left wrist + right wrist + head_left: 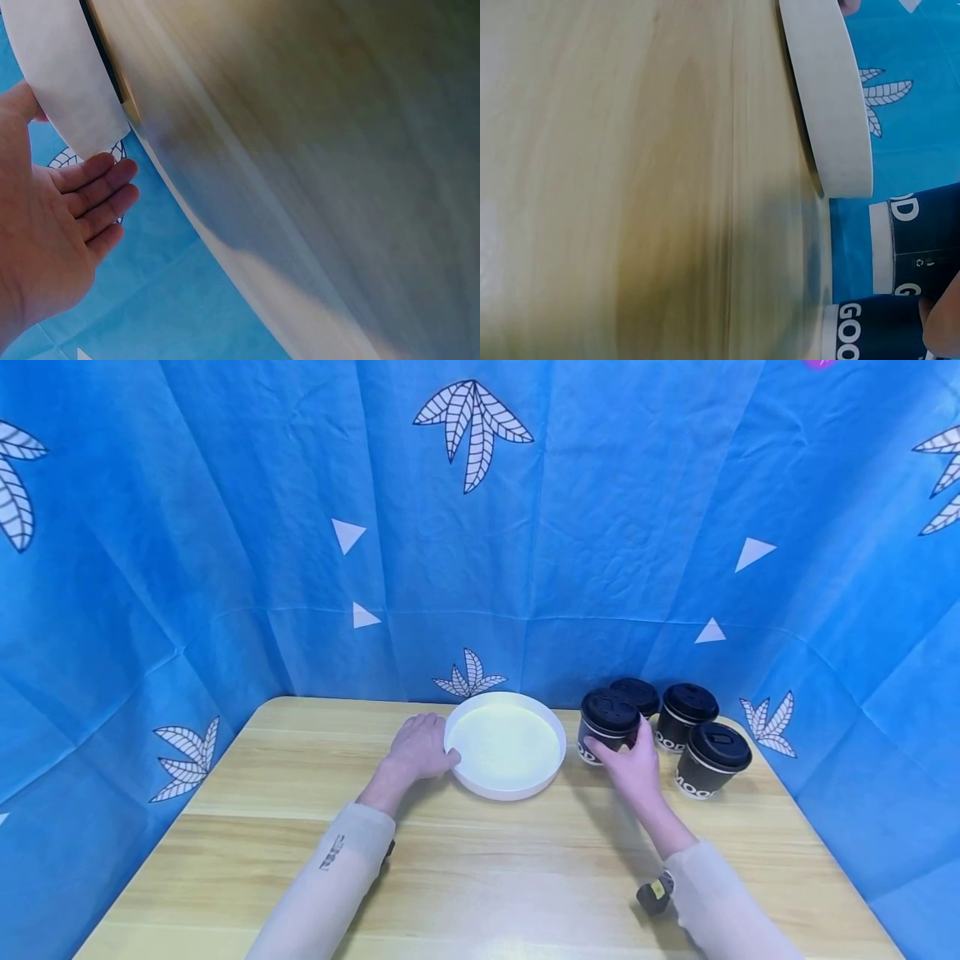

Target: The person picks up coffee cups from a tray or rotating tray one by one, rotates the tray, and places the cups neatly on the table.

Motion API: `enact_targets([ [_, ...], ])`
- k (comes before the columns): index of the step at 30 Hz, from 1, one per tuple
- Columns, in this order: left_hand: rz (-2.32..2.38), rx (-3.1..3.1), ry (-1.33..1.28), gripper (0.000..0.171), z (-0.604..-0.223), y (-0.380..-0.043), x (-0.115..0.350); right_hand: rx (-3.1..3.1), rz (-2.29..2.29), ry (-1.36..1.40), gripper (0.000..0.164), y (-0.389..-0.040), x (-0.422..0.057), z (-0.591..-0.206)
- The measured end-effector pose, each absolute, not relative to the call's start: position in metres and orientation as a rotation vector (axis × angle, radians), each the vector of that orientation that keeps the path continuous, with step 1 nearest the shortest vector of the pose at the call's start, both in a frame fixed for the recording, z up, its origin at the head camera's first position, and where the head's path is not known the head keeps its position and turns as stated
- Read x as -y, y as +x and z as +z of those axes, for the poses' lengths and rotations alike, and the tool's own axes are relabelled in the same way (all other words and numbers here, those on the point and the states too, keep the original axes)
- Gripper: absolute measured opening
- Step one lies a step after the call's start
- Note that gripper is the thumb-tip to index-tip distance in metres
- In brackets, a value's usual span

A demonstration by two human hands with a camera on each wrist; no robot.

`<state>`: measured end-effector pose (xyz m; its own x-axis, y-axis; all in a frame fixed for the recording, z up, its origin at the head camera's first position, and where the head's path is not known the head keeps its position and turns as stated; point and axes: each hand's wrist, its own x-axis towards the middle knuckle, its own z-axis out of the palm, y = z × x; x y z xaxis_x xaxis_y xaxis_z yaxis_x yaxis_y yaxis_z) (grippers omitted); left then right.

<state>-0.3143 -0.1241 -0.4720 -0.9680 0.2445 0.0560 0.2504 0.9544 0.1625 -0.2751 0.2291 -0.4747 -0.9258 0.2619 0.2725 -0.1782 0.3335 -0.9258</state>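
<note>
A shallow round white tray stands near the back of the table. At its left side is my left hand, thumb over the rim and fingers outside against the wall; the left wrist view shows this hand with fingers only slightly bent. My right hand grips a dark paper coffee cup with a black lid, just right of the tray. In the right wrist view that cup has its base raised above the tabletop. Most of the right hand is out of that view.
Three more lidded coffee cups stand at the back right: a partly hidden one, another beside it, and a nearer one. A blue curtain with leaf prints hangs behind the wooden table.
</note>
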Motion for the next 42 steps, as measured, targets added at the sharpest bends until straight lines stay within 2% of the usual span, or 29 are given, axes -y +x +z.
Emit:
enact_targets([
  [42, -0.229, 3.061, -0.416, 0.071, -0.47, -0.312, 0.124, 2.252, 1.595, -0.238, 0.093, -0.263, -0.265, -0.491],
])
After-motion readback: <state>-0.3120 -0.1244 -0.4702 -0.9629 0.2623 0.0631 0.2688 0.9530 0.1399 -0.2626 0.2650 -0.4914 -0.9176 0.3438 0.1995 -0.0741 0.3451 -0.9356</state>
